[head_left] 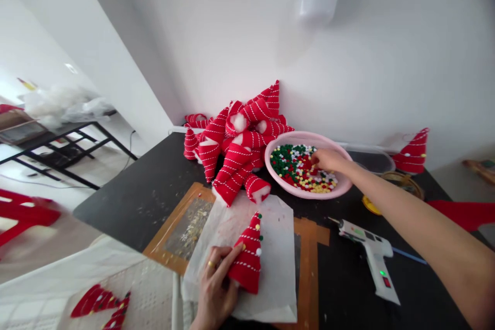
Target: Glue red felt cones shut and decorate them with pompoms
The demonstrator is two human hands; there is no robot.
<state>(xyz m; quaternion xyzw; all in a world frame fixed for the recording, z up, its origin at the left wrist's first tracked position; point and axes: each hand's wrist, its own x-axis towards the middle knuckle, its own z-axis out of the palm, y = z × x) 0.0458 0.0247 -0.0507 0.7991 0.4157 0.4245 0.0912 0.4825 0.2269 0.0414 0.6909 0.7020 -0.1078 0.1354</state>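
Observation:
My left hand (216, 283) grips a red cone with white stripes and small pompoms (247, 258), holding it on a sheet of white paper (270, 247). My right hand (325, 160) reaches into a pink bowl (278, 178) of green, red, white and yellow pompoms (297, 167), its fingers pinched together among them. What the fingers hold is too small to make out.
A pile of red striped cones (235, 149) lies against the wall behind the paper. A white glue gun (371, 255) rests on the black table (135, 196) at the right. One decorated cone (413, 152) stands at the far right. A brown board (309, 268) lies under the paper.

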